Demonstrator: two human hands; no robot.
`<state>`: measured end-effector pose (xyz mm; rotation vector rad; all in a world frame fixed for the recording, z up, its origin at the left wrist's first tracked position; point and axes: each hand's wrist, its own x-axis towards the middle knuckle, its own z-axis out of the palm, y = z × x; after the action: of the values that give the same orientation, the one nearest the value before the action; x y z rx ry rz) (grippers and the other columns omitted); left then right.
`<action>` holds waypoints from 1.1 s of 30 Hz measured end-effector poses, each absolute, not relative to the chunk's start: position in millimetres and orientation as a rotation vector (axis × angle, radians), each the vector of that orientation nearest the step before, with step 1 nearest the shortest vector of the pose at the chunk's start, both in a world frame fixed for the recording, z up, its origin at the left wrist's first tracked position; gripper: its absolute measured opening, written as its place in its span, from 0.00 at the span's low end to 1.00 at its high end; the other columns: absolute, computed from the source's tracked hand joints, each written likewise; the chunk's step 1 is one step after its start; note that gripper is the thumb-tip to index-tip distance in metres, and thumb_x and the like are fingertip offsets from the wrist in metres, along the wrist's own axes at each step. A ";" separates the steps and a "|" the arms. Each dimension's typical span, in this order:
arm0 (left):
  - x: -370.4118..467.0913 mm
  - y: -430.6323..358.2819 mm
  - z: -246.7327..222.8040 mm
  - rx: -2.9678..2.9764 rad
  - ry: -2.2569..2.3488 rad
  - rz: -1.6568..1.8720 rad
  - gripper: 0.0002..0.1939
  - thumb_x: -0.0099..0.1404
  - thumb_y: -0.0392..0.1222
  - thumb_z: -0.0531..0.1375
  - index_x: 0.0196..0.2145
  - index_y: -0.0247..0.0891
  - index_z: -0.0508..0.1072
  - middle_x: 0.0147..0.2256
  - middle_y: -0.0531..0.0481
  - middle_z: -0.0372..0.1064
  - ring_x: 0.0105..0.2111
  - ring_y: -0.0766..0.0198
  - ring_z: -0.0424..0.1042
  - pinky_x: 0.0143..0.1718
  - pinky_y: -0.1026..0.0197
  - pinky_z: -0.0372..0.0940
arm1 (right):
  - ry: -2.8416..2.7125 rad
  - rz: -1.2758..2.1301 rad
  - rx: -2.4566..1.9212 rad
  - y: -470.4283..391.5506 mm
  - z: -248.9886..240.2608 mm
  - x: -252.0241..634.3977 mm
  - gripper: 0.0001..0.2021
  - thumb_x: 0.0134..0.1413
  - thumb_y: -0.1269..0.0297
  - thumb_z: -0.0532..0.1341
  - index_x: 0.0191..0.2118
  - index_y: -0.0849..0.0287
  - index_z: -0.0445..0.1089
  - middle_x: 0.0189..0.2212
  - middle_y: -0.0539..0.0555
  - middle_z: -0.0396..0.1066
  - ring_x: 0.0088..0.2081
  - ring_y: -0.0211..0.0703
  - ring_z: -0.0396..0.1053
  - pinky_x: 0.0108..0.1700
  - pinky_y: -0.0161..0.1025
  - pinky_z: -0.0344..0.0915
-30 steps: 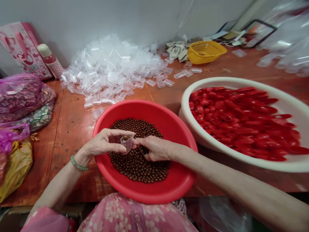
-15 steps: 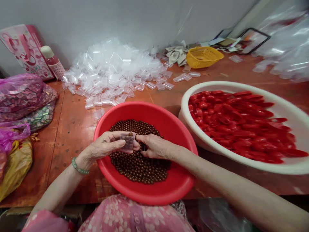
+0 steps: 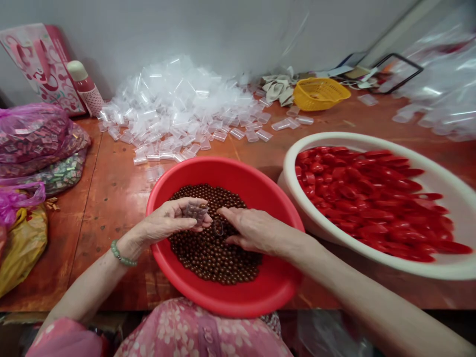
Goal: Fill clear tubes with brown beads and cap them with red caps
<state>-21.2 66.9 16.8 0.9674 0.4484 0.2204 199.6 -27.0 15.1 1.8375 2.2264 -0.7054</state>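
My left hand [image 3: 178,218] is closed around a small clear plastic container [image 3: 196,212] with brown balls in it, tilted above the red basin [image 3: 241,173]. Many glossy brown balls [image 3: 219,260] cover the bottom of that basin. On the right side of the heap, my right hand [image 3: 256,228] reaches down to the balls, thumb and forefinger spread apart; its other fingers are partly hidden. A clear oval rim [image 3: 218,228] shows between the two hands, and what it belongs to is hard to make out.
Behind the basin lies a heap of clear plastic sleeves [image 3: 178,109]. At right stands a white basin [image 3: 292,171] of red plastic parts [image 3: 364,203]. Filled bags [image 3: 37,139], a bottle [image 3: 85,89] and a pink bag [image 3: 44,69] are left; a yellow basket [image 3: 316,96] is farther back.
My right hand has moved slightly right, away from the container, and its thumb and forefinger have spread. My left hand has tilted the container. The view has shifted a little.
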 end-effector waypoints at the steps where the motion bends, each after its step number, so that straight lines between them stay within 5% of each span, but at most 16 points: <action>1: -21.1 67.1 16.5 0.966 0.449 0.212 0.24 0.58 0.35 0.65 0.53 0.35 0.67 0.45 0.41 0.74 0.44 0.63 0.75 0.49 0.58 0.66 | 2.235 -0.665 1.867 -27.6 21.9 200.1 0.15 0.53 0.67 0.61 0.47 0.61 0.63 0.43 0.63 0.72 0.42 0.54 0.73 0.41 0.45 0.67; 6: -19.3 66.6 15.2 0.993 0.462 0.142 0.23 0.58 0.31 0.64 0.51 0.35 0.68 0.43 0.42 0.75 0.42 0.64 0.75 0.47 0.59 0.67 | 2.697 -0.860 1.973 -19.6 61.1 196.9 0.15 0.60 0.66 0.56 0.52 0.56 0.63 0.45 0.58 0.71 0.46 0.47 0.70 0.48 0.43 0.65; 13: -20.9 68.6 15.1 1.067 0.412 0.076 0.15 0.59 0.37 0.66 0.44 0.33 0.72 0.37 0.46 0.75 0.37 0.66 0.74 0.45 0.60 0.66 | 2.873 -1.236 1.695 2.7 62.1 184.6 0.03 0.57 0.67 0.60 0.36 0.59 0.69 0.33 0.52 0.70 0.36 0.39 0.68 0.40 0.36 0.62; 19: -23.4 72.3 22.0 1.150 0.471 0.118 0.14 0.60 0.40 0.65 0.43 0.35 0.72 0.37 0.49 0.73 0.36 0.66 0.72 0.42 0.63 0.65 | 2.744 -1.324 1.823 -9.4 65.6 179.3 0.05 0.55 0.67 0.63 0.31 0.60 0.66 0.26 0.47 0.67 0.27 0.35 0.62 0.30 0.33 0.57; 24: -22.6 75.0 20.2 1.175 0.537 0.170 0.12 0.62 0.41 0.63 0.44 0.37 0.71 0.36 0.50 0.72 0.38 0.67 0.72 0.43 0.64 0.65 | 2.664 -1.143 2.182 -36.4 77.0 224.0 0.14 0.54 0.61 0.64 0.46 0.58 0.69 0.42 0.55 0.73 0.43 0.43 0.70 0.46 0.40 0.65; 27: -21.7 73.6 20.2 1.186 0.590 0.148 0.12 0.63 0.43 0.63 0.43 0.37 0.71 0.36 0.49 0.73 0.38 0.66 0.72 0.44 0.63 0.66 | 2.207 -0.604 2.823 -49.0 64.0 286.5 0.12 0.60 0.58 0.55 0.45 0.56 0.71 0.41 0.56 0.74 0.43 0.48 0.71 0.49 0.46 0.66; 30: -21.3 73.0 19.8 1.176 0.649 0.161 0.13 0.62 0.44 0.64 0.43 0.38 0.72 0.36 0.49 0.73 0.38 0.66 0.72 0.44 0.63 0.66 | 1.676 -0.286 2.881 -56.0 36.5 352.7 0.31 0.46 0.51 0.66 0.57 0.55 0.66 0.59 0.63 0.61 0.59 0.64 0.61 0.60 0.56 0.57; 33: -20.6 75.5 18.4 1.165 0.718 0.178 0.14 0.59 0.45 0.66 0.42 0.38 0.73 0.35 0.49 0.74 0.37 0.66 0.73 0.42 0.65 0.66 | 1.243 -0.409 2.905 -67.9 12.6 398.8 0.53 0.34 0.41 0.70 0.66 0.56 0.54 0.65 0.68 0.51 0.63 0.72 0.54 0.61 0.59 0.54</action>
<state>-20.6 75.5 18.4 1.1647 0.7185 0.1782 398.8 -67.9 12.6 2.9050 1.2426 -0.4093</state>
